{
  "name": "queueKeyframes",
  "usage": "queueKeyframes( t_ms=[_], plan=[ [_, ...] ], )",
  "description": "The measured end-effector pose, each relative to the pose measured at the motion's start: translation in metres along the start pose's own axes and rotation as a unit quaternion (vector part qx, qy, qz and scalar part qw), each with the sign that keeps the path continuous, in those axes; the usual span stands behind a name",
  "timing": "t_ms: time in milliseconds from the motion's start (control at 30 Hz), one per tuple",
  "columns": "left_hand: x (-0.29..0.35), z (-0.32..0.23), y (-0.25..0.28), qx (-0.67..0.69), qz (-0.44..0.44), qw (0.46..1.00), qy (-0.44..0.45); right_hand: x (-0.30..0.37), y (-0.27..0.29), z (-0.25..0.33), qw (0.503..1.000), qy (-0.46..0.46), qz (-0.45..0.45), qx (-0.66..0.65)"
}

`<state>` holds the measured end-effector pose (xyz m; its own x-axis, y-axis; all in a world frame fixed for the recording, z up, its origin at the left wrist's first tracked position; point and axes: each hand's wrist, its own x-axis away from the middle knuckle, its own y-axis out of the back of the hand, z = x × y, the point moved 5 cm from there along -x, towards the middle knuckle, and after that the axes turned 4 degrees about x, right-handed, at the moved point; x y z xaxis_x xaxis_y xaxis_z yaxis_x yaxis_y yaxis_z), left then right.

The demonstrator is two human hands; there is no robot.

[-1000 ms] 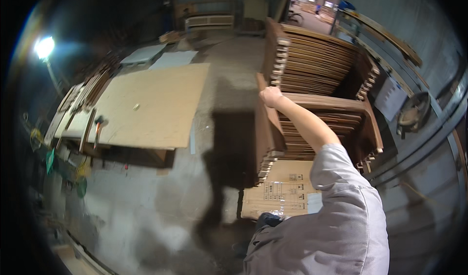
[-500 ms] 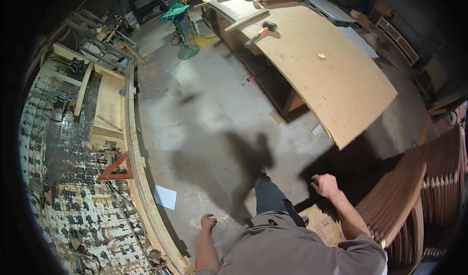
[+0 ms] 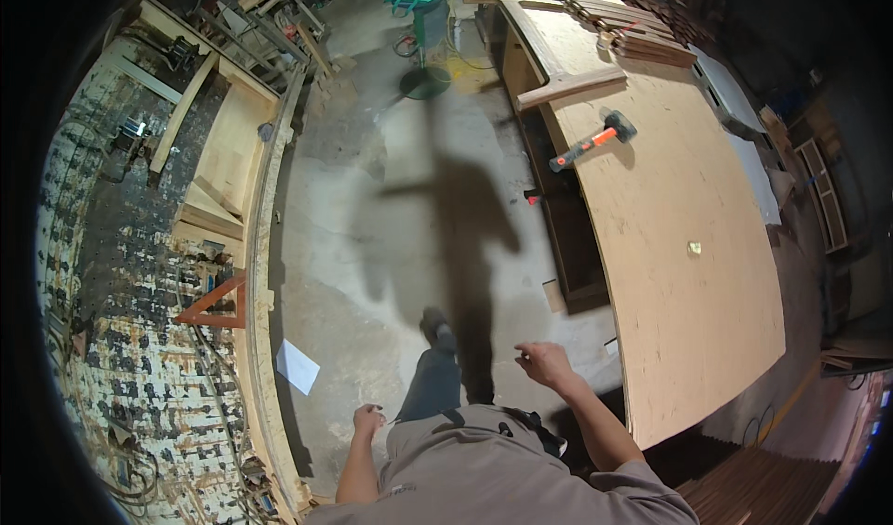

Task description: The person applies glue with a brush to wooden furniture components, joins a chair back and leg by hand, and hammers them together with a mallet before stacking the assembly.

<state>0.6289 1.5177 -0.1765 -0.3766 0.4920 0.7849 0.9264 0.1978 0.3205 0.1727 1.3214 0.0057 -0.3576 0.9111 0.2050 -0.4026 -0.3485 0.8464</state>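
My left hand (image 3: 368,420) hangs low beside my body, its fingers loosely curled, and nothing shows in it. My right hand (image 3: 546,365) is held out in front of my right side. Its fingers are bent inward, with the index finger a little forward, and no object is visible in it. Neither hand touches anything. Closest to the right hand is the edge of a large plywood sheet (image 3: 688,320) on a workbench. On that sheet lies a black-headed hammer (image 3: 595,141) with an orange and black handle.
Along the left runs a paint-stained table (image 3: 167,413) with a wooden rim, carrying a red-brown triangle (image 3: 219,304). White paper (image 3: 297,368) lies on the floor. Ahead stands a green stand (image 3: 426,80). Wooden strips (image 3: 614,23) are piled on the bench; corrugated brown pieces (image 3: 763,488) fill the lower right.
I have stepped forward and the view has turned right; the bench and hammer appear closer. My right hand has come inward toward my front. Both hands stay curled.
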Motion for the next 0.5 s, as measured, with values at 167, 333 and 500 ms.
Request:
queueKeyframes(
  t_ms=[167, 333, 500],
  plan=[
    [-0.104, -0.053, -0.043, 0.175, 0.079, 0.979, 0.071, -0.141, 0.069, -0.018, 0.998, -0.003, -0.042, -0.051],
    [-0.194, -0.126, -0.067, 0.277, 0.117, 0.943, 0.139, -0.273, 0.157, -0.047, 0.995, -0.016, -0.100, -0.017],
    [-0.233, -0.307, -0.057, 0.152, 0.023, 0.987, 0.038, -0.406, 0.240, -0.101, 0.977, -0.064, -0.201, 0.020]
  ],
)
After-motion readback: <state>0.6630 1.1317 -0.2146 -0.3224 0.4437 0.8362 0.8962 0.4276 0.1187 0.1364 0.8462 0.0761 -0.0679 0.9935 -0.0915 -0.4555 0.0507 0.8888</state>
